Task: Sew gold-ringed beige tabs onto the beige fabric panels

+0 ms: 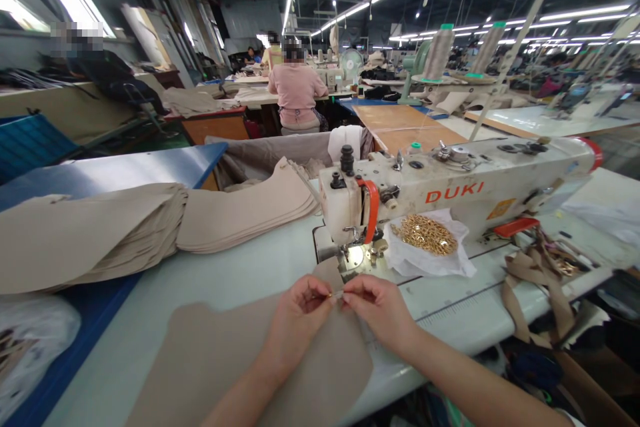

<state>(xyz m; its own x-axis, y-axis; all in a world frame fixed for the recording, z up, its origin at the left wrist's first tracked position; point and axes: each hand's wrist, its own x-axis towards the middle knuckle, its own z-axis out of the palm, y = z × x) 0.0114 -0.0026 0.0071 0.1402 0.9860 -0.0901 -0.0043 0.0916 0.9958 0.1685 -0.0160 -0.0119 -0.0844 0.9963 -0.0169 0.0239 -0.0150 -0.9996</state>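
Observation:
My left hand (pixel 300 320) is closed in a pinch, with a tiny gold metal piece (pixel 331 295) showing at its fingertips. Right beside it, my right hand (pixel 383 310) pinches a short pale strip (pixel 338 295) whose exact kind is hard to make out. The fingertips of both hands nearly meet over a large beige fabric panel (pixel 220 347), which lies flat on the sewing table. Just beyond my fingers is the needle area of a white sewing machine (pixel 415 193), lit by a small lamp. A narrow end of the beige material reaches toward the presser foot.
Gold metal pieces (pixel 425 235) lie heaped on white paper (pixel 463 260) against the machine. Stacked beige panels (pixel 100 233) cover the left side. Beige straps (pixel 530 287) hang at the right table edge. A person in a pink top (pixel 299 93) sits ahead; another person is far left.

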